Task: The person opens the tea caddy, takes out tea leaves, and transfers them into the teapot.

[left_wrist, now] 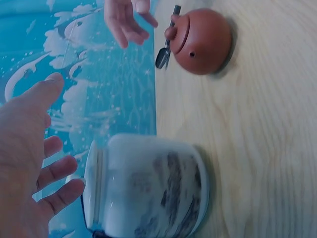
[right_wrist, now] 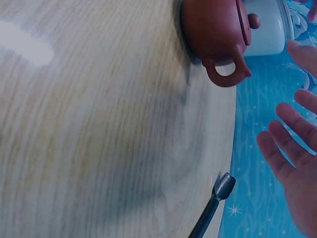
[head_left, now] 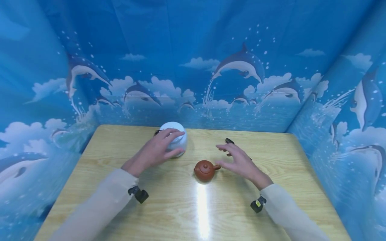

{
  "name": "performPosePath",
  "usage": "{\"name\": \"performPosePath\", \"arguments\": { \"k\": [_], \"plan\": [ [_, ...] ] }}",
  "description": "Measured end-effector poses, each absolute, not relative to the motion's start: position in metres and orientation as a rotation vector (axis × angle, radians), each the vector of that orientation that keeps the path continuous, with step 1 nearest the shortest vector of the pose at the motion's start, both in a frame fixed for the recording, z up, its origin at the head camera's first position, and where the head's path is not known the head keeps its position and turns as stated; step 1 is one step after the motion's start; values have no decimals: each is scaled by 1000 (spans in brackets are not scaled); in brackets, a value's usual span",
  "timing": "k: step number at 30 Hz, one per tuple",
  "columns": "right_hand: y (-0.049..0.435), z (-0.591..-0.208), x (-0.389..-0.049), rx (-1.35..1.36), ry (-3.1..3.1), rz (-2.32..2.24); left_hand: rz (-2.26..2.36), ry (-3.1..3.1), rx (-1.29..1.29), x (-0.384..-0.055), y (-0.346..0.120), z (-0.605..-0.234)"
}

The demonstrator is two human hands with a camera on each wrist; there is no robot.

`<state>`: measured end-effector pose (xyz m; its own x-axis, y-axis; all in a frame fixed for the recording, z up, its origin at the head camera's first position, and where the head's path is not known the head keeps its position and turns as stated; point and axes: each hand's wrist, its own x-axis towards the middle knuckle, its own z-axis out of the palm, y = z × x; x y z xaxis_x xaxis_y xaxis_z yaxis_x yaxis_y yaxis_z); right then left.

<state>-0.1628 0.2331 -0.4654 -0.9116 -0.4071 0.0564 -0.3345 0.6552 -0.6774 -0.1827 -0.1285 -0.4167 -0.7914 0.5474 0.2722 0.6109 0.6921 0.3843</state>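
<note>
A white lidded porcelain jar (left_wrist: pixel 143 183) with a dark landscape painted on its side stands toward the back of the table. My left hand (head_left: pixel 159 147) is over it with spread fingers, the fingertips close to the lid (left_wrist: pixel 94 183). Right of the jar sits a small reddish-brown clay teapot (head_left: pixel 204 170) with its lid on, its spout to the left and its handle (right_wrist: pixel 225 74) to the right. Beside that handle hovers my right hand (head_left: pixel 238 160), fingers loosely bent and holding nothing. Partly hidden under it in the head view lies a dark slim scoop (right_wrist: pixel 225 186).
Light wood-grain covers the tabletop (head_left: pixel 169 207). A blue curtain (head_left: pixel 193 110) printed with dolphins rises behind the back edge and along both sides. A dark fitting (head_left: pixel 156 133) shows at the jar's left. Light glares off the table in front of the teapot.
</note>
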Motion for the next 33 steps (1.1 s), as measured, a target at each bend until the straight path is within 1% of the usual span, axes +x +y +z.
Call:
{"name": "performPosePath", "arguments": {
  "k": [15,20,33],
  "plan": [
    [216,-476,-159,-727,2753,-1069,-780,-2897,-1084,-171,-95,-441],
    [211,-477,-157,-782,2774,-1013,-811,-2955,-1118,-171,-88,-452],
    [198,-477,-157,-786,2806,-868,-769,-3098,-1158,-174,-76,-485]
  ]
}}
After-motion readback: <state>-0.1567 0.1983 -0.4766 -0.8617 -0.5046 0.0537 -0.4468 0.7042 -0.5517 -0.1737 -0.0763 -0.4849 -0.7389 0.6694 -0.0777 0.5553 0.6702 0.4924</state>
